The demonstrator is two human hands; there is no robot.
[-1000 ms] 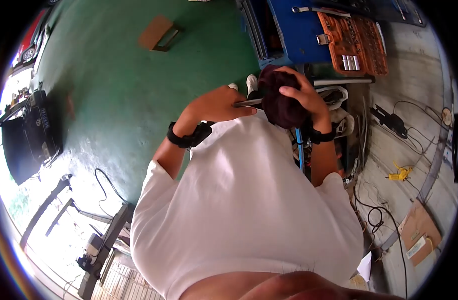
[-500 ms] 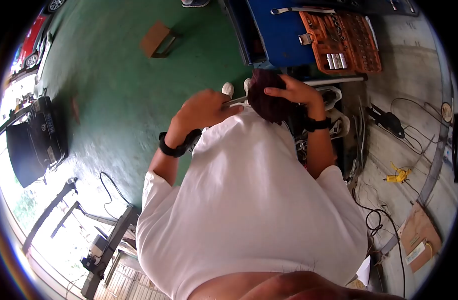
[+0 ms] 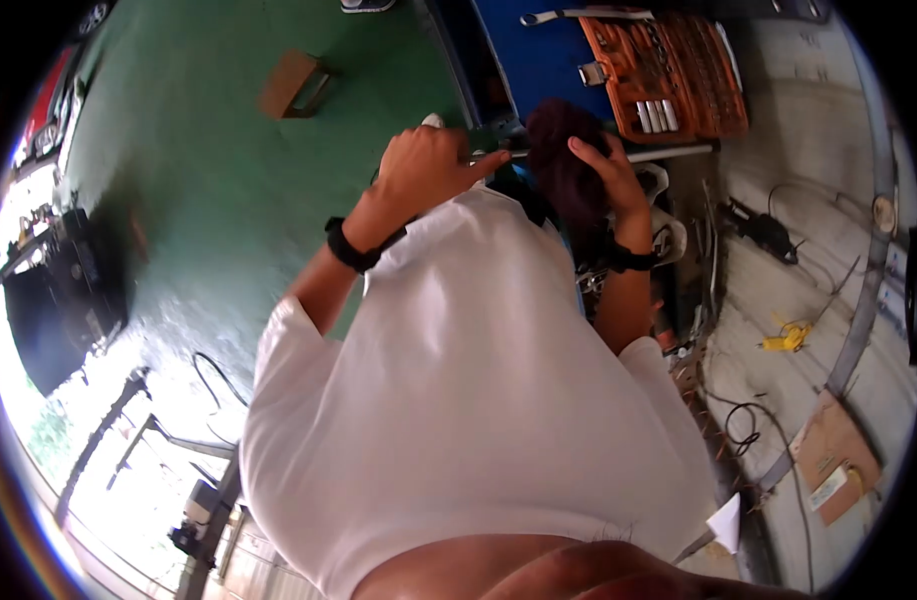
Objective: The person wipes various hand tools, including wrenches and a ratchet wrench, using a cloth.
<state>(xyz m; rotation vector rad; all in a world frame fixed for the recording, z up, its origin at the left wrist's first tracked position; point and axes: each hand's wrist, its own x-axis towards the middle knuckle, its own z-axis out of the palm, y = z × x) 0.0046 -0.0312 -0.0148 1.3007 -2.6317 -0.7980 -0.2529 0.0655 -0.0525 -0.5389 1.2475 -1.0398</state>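
My left hand (image 3: 423, 165) is closed around a slim metal tool (image 3: 519, 155), its thumb lying along it toward the right. Most of that tool is covered by my fingers and by the cloth, so its kind does not show. A bunched dark maroon cloth (image 3: 565, 165) is gripped in my right hand (image 3: 618, 178), thumb on top. The tool's far end meets the cloth's left side. Both hands are in front of my white shirt, close to the blue-topped bench.
On the blue bench top (image 3: 538, 65) lie a long wrench (image 3: 585, 16) and an orange socket case (image 3: 678, 75) with several sockets. A small brown stool (image 3: 296, 85) stands on the green floor. Cables and a yellow object (image 3: 788, 337) lie at right.
Both hands have moved up, away from my body; the cloth has shifted right with my right hand. My left hand has drawn nearer the bench, still on the tool.
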